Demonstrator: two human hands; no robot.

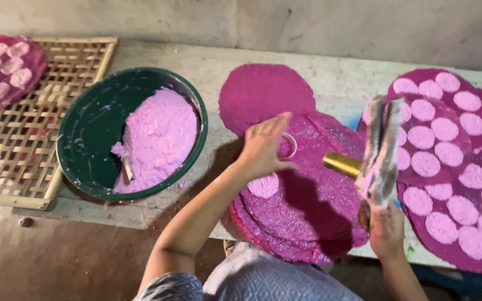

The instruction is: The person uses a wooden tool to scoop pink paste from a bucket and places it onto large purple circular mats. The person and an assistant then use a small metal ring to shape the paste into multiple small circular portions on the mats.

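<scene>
Gripping a small pale ring mould point(289, 145) between thumb and fingers, my left hand point(263, 147) presses it down on the top sheet of the stack of magenta discs point(308, 200) at the centre of the frame. Just below that hand, one pale pink round patty point(264, 185) already lies on the same disc. My right hand point(386, 228), at the lower right, is closed around the handle of a paste-smeared flat tool point(381, 150), which stands upright above the stack's right edge; a short brass-coloured tube point(342, 164) pokes out leftward beside it, and I cannot tell whether it is part of the tool.

Left of centre sits a dark green basin point(93, 128) with a mound of pink paste point(157, 139) heaped against its right wall. At the far right, more magenta discs covered with rows of pale patties point(447, 161) lie spread on the pale bench point(336, 83). One bare magenta disc point(263, 95) lies above the stack, partly tucked under it. In the upper left, a woven bamboo rack point(34, 128) carries another patty-covered disc point(1, 72) at its top corner.
</scene>
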